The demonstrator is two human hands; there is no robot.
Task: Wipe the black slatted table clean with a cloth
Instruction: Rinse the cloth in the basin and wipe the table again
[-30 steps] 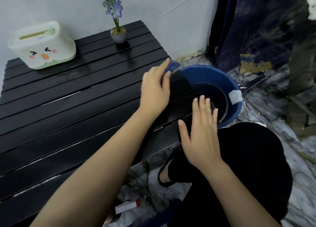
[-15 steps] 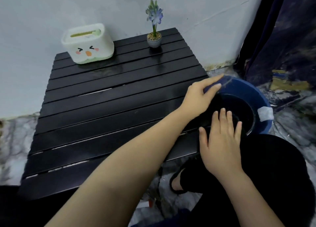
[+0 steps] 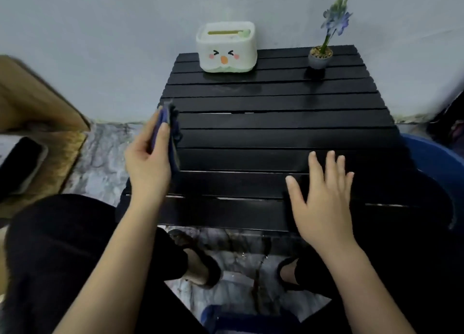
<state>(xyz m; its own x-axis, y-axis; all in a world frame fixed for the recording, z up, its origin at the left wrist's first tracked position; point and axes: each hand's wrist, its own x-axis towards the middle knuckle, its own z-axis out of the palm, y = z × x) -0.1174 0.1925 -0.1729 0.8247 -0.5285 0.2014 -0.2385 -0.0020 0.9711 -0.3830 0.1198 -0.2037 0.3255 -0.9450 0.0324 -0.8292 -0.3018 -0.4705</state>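
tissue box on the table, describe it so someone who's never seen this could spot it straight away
Start at the black slatted table and look along its far edge by the pale wall. The tissue box stands at the far left there, with a small flower pot to its right. It is the only white thing there, rounded, with a squinting cartoon face and an orange beak.

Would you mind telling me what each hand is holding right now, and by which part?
The left hand grips the blue cloth by its near end at the table's left edge. The right hand holds nothing; it lies flat, fingers spread, on the slats.
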